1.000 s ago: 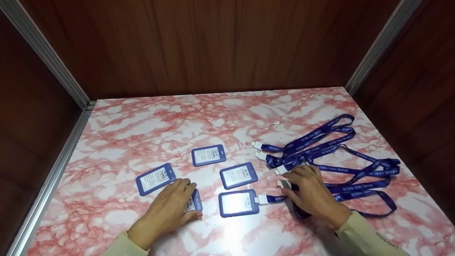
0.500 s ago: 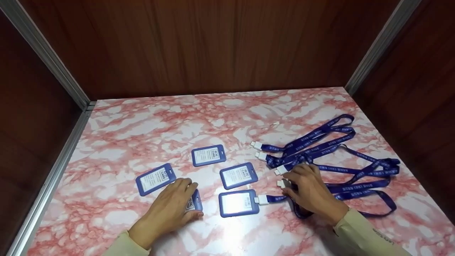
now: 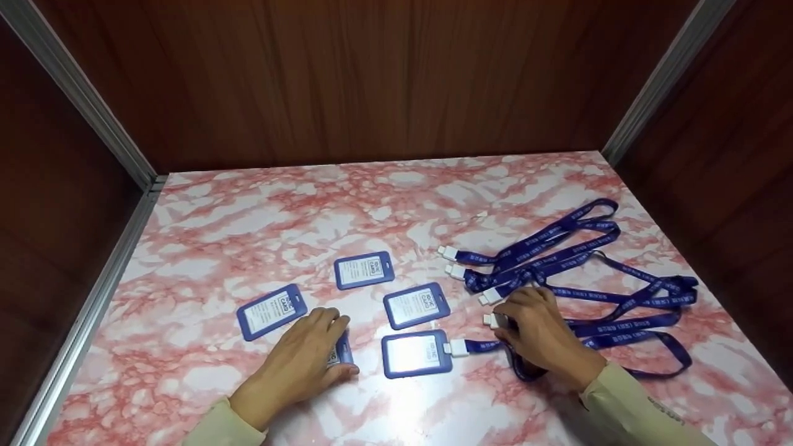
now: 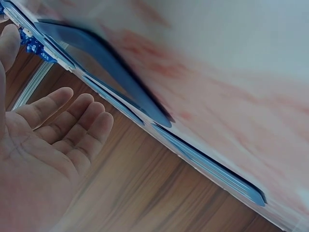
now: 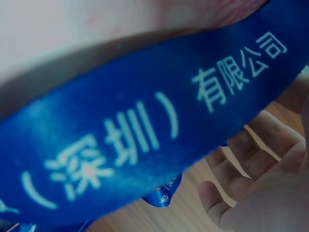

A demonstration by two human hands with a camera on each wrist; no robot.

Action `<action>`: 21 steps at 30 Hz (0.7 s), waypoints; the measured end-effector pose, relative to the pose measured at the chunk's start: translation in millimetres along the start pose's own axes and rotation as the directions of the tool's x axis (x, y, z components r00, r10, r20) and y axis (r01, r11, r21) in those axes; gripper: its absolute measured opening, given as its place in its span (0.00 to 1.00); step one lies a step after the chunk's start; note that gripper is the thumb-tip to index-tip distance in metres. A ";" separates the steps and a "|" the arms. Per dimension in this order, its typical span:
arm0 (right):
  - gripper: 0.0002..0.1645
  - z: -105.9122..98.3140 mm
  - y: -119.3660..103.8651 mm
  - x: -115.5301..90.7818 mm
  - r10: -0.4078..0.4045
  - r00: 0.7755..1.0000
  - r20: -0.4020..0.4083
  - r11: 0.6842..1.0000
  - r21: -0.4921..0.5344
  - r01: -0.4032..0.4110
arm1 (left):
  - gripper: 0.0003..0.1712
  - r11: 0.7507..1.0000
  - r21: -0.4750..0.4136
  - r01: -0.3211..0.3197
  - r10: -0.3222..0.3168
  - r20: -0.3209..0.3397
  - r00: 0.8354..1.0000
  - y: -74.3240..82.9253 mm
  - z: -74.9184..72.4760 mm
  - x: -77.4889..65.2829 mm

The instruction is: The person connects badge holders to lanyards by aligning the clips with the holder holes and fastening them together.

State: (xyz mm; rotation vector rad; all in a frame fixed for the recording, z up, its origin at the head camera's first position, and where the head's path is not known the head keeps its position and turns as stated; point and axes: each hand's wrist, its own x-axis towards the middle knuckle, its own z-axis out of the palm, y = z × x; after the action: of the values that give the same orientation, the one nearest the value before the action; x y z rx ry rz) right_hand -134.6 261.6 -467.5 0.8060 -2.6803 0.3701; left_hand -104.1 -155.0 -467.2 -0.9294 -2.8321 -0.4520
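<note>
Resting flat, the left hand [image 3: 297,365] covers a stiff, light badge holder [image 3: 340,354] on the surface [image 3: 248,204]; the right hand [image 3: 539,337], fingers curled, pinches a white clip [image 3: 494,319] of limp lanyards [image 3: 595,272], best held there.

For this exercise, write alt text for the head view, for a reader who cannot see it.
Two hands rest on a pink marbled table: the left hand covers one blue badge holder, the right hand touches a white lanyard clip. Four more badge holders lie between them, tangled blue lanyards to the right.
</note>
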 end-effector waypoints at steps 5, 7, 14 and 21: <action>0.15 -0.4 -1.2 -0.3 0.012 1.000 0.005 1.000 0.007 -0.012 | 0.44 1.000 -0.007 -0.014 0.014 0.005 1.000 2.2 0.2 4.1; 0.15 -0.1 -1.6 -0.2 0.011 1.000 -0.001 1.000 0.014 -0.011 | 0.43 1.000 -0.009 -0.019 0.019 0.002 1.000 2.9 1.0 5.8; 0.15 1.3 -3.5 0.1 0.009 1.000 -0.021 0.999 0.033 -0.009 | 0.34 0.998 -0.010 -0.055 0.055 -0.040 0.998 6.5 3.4 13.0; 0.14 0.4 -4.4 0.1 0.030 1.000 -0.001 0.998 0.048 -0.030 | 0.41 0.998 0.015 -0.056 0.057 -0.045 0.997 10.6 4.8 18.9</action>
State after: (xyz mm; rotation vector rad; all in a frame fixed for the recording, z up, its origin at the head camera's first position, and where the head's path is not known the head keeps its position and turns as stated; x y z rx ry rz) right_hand -132.4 257.9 -467.2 0.7789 -2.6940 0.4441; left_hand -113.1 -134.7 -465.2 -0.9811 -2.7571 -0.4414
